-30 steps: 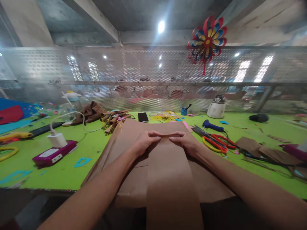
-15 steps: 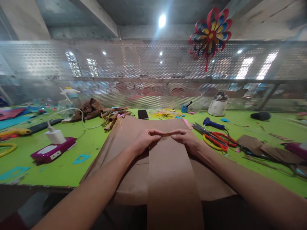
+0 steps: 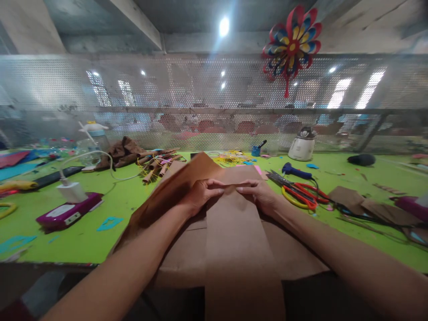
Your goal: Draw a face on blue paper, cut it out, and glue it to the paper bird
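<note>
A long strip of brown kraft paper [image 3: 239, 249] runs from the middle of the table down over its front edge. At the strip's far end, my left hand [image 3: 203, 194] pinches the left corner between thumb and fingers. My right hand [image 3: 256, 194] pinches the right corner the same way, and the edge between them looks slightly bent up. Under the strip lie larger sheets of brown paper [image 3: 183, 254]. One sheet's far left corner [image 3: 202, 167] stands raised behind my left hand.
On the right lie scissors [image 3: 297, 191] with red and yellow handles, a blue-handled tool [image 3: 297, 171] and paper scraps [image 3: 347, 200]. A purple power strip [image 3: 70, 211] with a white charger [image 3: 73, 192] is on the left. Rolled brown paper [image 3: 157, 165] and a white container [image 3: 302, 145] stand farther back.
The upper left part of a large sheet has lifted and curled up, now covering most of the black phone behind. Both hands keep their pinch on the strip. The view has shifted slightly.
</note>
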### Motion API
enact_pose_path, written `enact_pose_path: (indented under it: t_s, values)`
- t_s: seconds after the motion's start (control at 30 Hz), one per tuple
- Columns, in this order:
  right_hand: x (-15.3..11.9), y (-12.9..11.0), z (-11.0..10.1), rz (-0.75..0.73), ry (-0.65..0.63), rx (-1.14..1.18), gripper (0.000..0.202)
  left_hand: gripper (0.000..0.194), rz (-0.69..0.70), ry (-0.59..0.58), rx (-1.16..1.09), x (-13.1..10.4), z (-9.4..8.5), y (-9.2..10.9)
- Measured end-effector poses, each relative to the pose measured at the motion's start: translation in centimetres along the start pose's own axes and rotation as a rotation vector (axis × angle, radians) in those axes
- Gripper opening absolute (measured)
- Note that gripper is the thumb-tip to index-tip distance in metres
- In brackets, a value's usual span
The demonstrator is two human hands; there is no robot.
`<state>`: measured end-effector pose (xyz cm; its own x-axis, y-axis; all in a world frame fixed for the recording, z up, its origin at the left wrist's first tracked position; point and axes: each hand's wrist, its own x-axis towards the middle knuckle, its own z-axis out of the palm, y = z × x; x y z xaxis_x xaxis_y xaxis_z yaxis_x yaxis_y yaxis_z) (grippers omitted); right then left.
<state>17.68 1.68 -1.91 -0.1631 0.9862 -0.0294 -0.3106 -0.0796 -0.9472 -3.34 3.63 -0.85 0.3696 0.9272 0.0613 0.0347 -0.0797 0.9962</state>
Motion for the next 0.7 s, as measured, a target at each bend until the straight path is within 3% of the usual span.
enact_pose_path:
  t_s: [0.2,0.7]
  values:
    - [0.25,0.39,-0.37,-0.019,0.031,-0.035,0.028,0.026,-0.024,0.059,-0.027,0.08,0.07,-0.22]
    - [0.03,0.00,-0.25,-0.054,0.049,-0.055,0.024,0.023,-0.011,0.044,-0.008,-0.31,0.06,0.34]
